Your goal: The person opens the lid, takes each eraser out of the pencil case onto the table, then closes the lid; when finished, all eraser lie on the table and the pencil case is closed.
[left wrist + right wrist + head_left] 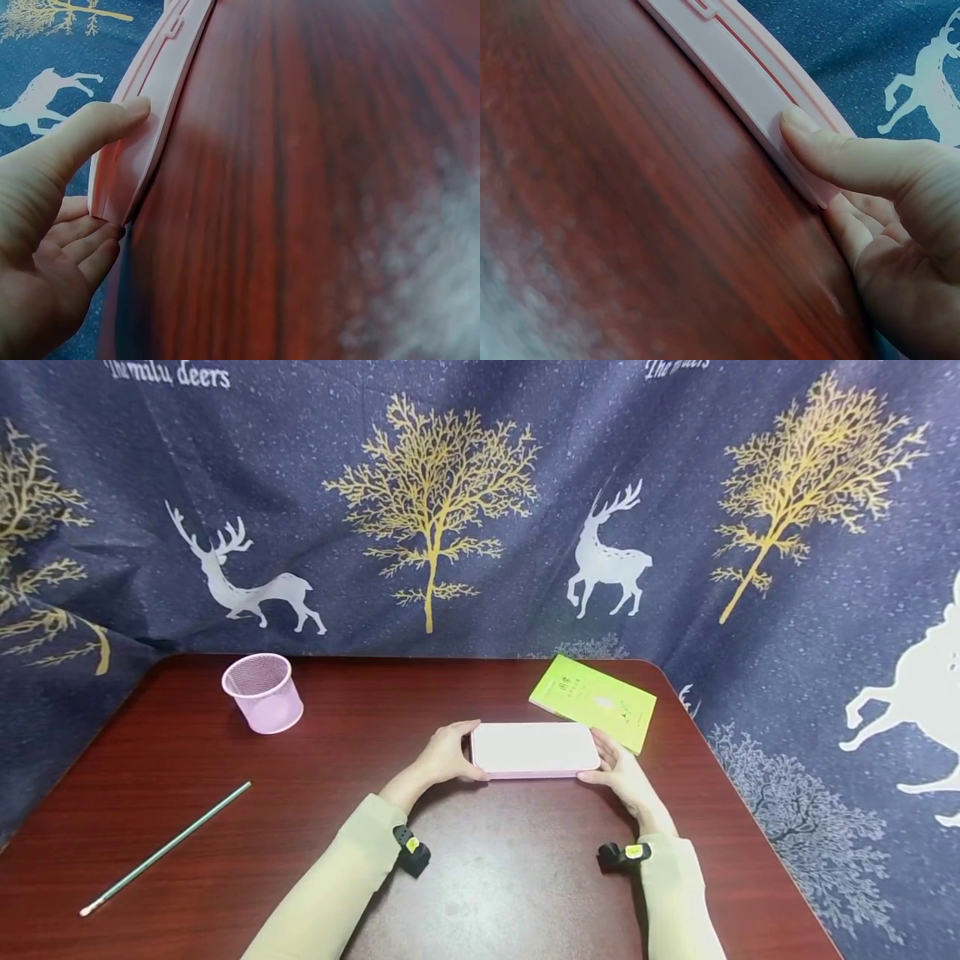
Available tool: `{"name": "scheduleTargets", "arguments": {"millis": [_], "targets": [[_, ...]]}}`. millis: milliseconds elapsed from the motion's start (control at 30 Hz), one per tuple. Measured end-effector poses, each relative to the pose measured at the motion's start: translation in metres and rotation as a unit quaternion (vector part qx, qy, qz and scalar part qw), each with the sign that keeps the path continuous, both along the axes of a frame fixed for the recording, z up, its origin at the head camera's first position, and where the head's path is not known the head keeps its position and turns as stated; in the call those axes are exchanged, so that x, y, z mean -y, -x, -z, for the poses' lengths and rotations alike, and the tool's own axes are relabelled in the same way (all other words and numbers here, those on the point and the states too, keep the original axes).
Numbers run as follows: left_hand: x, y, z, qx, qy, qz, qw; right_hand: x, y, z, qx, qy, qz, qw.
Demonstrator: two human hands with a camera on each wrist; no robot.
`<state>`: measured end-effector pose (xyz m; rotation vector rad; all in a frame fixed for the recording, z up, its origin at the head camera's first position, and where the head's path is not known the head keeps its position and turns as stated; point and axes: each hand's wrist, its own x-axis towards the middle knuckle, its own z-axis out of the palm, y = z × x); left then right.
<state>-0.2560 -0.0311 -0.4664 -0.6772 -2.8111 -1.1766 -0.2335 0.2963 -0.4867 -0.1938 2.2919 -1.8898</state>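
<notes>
A pink, flat rectangular case (pixel 536 748) with rounded corners and a small front latch lies on the table between both hands. My left hand (pixel 447 755) grips its left end, thumb on the front side and fingers round the end; the left wrist view shows the same hand (pixel 60 202) with the thumb on the pink case (pixel 146 142). At the other end my right hand (pixel 621 773) holds the case in the same way. Close up in the right wrist view, the right hand's thumb (pixel 832 154) presses the front side of the case (pixel 742 75). The lid looks closed.
A pink mesh pen holder (pixel 273 708) stands at the back left of the dark red wooden table (pixel 360 702). A green pencil (pixel 167 848) lies at the left front. Behind my right hand rests a lime-green book (pixel 592 697). A printed blue curtain (pixel 480 527) hangs behind.
</notes>
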Motion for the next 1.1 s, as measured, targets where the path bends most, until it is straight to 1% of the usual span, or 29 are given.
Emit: {"name": "scheduleTargets", "arguments": {"millis": [367,600,733,833,933,1100], "targets": [[0.000,0.002,-0.001,-0.002,0.004,0.001,1.0000,0.000,0.001,0.000,0.000,0.004,0.002,1.000],[0.000,0.004,0.001,-0.009,0.001,0.006,0.9999,0.001,0.000,0.000,0.000,0.001,0.001,1.000],[0.001,0.004,0.000,-0.009,-0.002,0.006,0.9999,0.001,-0.001,-0.001,-0.003,-0.002,0.000,1.000],[0.002,0.005,-0.002,0.000,-0.005,0.008,1.0000,0.001,-0.001,-0.001,-0.007,-0.005,-0.002,1.000],[0.002,0.007,-0.005,0.022,-0.012,0.011,0.9996,0.001,-0.001,-0.001,-0.010,-0.005,-0.001,1.000],[0.004,0.009,-0.010,0.062,-0.040,0.026,0.9969,0.001,-0.002,0.000,-0.005,-0.007,-0.001,1.000]]}}
